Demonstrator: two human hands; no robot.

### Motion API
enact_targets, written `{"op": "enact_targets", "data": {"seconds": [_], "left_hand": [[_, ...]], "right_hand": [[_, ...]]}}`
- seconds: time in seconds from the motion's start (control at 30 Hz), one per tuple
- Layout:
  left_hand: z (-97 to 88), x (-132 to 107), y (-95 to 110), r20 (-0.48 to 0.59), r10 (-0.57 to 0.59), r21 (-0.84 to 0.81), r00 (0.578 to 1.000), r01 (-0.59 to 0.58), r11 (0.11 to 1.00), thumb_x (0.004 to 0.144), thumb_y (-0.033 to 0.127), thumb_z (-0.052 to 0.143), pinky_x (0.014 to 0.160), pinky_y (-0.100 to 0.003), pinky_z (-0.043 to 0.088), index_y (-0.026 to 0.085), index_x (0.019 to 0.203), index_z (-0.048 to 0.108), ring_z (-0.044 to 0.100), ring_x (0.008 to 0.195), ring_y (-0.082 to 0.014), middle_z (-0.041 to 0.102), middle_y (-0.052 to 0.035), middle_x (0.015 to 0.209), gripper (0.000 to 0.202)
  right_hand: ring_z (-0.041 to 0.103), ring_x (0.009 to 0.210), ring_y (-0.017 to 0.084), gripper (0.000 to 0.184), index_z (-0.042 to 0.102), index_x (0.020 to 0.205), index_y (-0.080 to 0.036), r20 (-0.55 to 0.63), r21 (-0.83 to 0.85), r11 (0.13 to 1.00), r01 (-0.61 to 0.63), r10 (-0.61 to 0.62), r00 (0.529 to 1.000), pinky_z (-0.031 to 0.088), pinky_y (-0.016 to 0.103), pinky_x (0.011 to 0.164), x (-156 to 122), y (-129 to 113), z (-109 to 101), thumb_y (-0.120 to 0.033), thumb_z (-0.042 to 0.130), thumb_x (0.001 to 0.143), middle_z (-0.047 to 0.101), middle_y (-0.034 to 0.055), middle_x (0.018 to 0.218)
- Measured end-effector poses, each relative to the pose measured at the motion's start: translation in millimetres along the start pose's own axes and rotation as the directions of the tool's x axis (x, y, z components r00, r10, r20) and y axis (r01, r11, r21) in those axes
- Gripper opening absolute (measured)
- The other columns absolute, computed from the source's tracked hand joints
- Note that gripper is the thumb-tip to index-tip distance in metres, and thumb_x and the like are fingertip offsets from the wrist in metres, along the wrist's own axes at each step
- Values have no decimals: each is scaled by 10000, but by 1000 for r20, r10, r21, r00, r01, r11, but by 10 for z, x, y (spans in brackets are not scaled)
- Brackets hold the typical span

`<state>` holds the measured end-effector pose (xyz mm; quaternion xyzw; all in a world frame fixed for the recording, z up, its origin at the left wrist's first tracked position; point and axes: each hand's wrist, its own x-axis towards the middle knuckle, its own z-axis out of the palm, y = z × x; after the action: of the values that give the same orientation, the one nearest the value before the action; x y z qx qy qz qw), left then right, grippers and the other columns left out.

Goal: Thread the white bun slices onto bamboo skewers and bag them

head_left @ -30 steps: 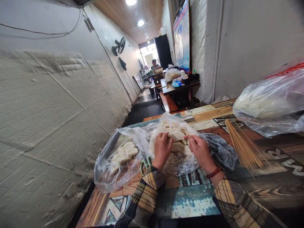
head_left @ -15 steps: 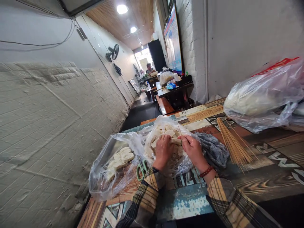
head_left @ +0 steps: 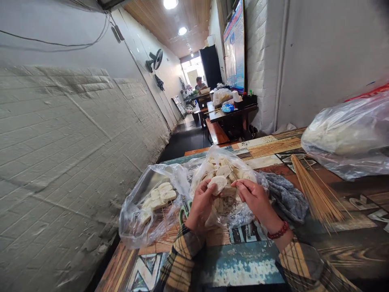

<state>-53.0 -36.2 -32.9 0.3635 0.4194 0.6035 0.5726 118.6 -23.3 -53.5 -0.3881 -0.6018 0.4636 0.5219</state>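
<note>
My left hand (head_left: 200, 205) is closed on a pale oval bread-like slice (head_left: 219, 183), its broad face turned up between thumb and fingers. Just to the right, my right hand (head_left: 253, 198) is pinched on a thin wooden skewer, mostly hidden by the fingers. Both hands are over an open clear plastic bag (head_left: 214, 152) heaped with similar pale slices (head_left: 232, 173). On the left, another clear bag (head_left: 129, 215) has skewered slices (head_left: 162, 192) on it, their sticks pointing toward me. Green-handled scissors (head_left: 184, 211) lie partly hidden beside my left hand.
A bundle of wooden skewers (head_left: 317, 192) lies right of a crumpled grey cloth (head_left: 285, 196). A large filled plastic bag (head_left: 343, 138) stands at the table's right. Farther off are another table (head_left: 217, 115), a seated person (head_left: 199, 84) and a wall fan (head_left: 157, 59).
My left hand has come back toward me and turned, showing a slice now raised from the heap. My right hand remains pinched close by. The whole view has shifted slightly.
</note>
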Motion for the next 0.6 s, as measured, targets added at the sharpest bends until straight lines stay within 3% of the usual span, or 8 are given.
{"op": "enact_targets", "data": {"seconds": [0.17,0.33,0.6], "left_hand": [[-80,24,-76,13,-56,-101,998,57,993,668,324,822,532,-211,467,151,1035,662,639,696,-138,698,-46,902,436],[-119,29,-91,14,-74,-158,997,75,985,672,312,816,506,-187,434,150,1089,656,643,684,-123,703,-56,963,475],[-138,1,-145,46,-82,-220,996,90,971,614,277,855,635,-269,522,142,1071,653,646,644,-133,712,-55,871,517]], "right_hand": [[354,452,86,407,722,1054,-126,168,-9,1000,-28,29,985,286,219,452,-60,9,50,-408,454,935,392,-74,492],[325,439,89,509,601,1323,-107,219,-8,998,-67,67,974,286,218,433,-122,-34,71,-388,451,926,351,-87,491],[375,430,104,471,636,1301,-156,225,-183,979,-95,136,965,347,229,444,-389,24,73,-352,473,905,428,-68,486]]}}
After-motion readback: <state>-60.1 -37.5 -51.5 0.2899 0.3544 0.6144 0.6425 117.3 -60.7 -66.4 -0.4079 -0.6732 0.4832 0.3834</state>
